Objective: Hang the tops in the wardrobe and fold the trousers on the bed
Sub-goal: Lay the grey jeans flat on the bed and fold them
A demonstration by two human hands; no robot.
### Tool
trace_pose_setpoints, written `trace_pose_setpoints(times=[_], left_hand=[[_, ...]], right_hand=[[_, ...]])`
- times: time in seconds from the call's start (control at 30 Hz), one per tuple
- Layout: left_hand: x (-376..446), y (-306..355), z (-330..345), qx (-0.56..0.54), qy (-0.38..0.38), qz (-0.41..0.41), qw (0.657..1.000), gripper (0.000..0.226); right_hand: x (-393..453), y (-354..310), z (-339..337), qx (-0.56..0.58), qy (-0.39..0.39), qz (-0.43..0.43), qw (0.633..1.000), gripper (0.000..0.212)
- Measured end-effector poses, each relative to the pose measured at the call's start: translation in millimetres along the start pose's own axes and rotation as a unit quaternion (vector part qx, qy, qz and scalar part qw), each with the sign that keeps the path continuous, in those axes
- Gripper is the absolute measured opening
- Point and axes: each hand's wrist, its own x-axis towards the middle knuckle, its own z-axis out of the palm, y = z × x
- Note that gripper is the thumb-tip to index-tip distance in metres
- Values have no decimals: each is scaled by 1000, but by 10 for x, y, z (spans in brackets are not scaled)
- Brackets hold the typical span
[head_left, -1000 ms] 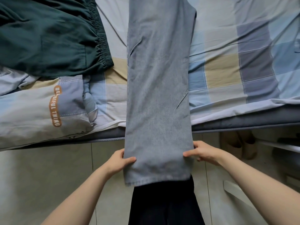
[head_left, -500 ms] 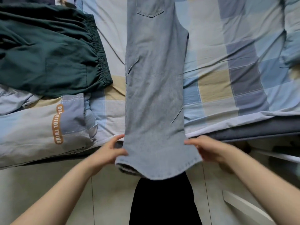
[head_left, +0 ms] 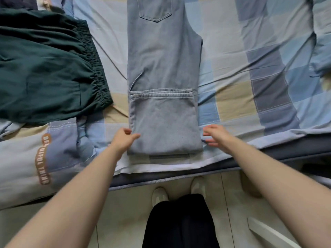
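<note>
Light blue jeans (head_left: 162, 59) lie lengthwise on the checked bedsheet (head_left: 250, 72), back pocket at the far end. Their leg ends are folded up onto the legs, making a doubled flap (head_left: 163, 122) near the bed's front edge. My left hand (head_left: 124, 138) pinches the flap's left edge, thumb on top of the fabric. Fingers spread, my right hand (head_left: 215, 136) hovers just off the flap's right edge and holds nothing. Dark green trousers (head_left: 44, 68) with an elastic waistband lie at the left on the bed.
A quilt with orange lettering (head_left: 43, 154) hangs over the bed's front left edge. Below the bed edge are the tiled floor, my dark trousers (head_left: 180, 222) and pale slippers (head_left: 159, 196). A white object (head_left: 268, 233) sits on the floor at the lower right.
The jeans' leg ends, which hung off the bed in both hands, now lie folded up on the bed. My right hand has let go and opened.
</note>
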Motion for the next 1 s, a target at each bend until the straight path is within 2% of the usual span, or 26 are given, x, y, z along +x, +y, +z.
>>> trace_pose_setpoints(times=[0.07,0.1,0.13,0.2,0.3,0.4,0.47,0.53,0.63,0.73,0.83,1.0], left_hand=[[-21,-194,130,-50,44,-1,998,51],[-45,-270,157,-58,54,-4,997,53],[-68,-346,180,-48,46,-3,998,50],[-95,-480,199,-9,14,16,1000,38],[-108,-577,156,-33,49,21,998,25],[-110,-635,114,-81,62,-19,995,20],[-131,-688,140,-124,58,-50,989,26],[-208,-730,188,-171,62,-90,979,35],[-324,-796,242,-210,27,-138,967,39],[-496,-881,258,-155,-27,-176,972,31],[-742,-1015,299,-124,-65,-197,970,20],[-1204,-1297,365,-111,-91,-228,963,8]], right_hand=[[35,180,161,4,-16,-35,999,22],[31,239,215,0,-11,-47,999,27],[37,302,251,-13,-5,-56,998,28],[46,397,274,-70,-6,-60,996,13],[69,507,248,-80,16,-61,995,23],[54,564,228,-27,47,-40,998,14],[52,631,220,-11,68,-34,997,20],[19,716,219,-13,81,-44,996,14],[-37,857,197,-35,99,-34,994,12],[-105,970,102,-74,104,-12,992,18],[-214,1066,11,-147,60,7,987,26],[-621,1340,-99,-174,6,73,982,30]])
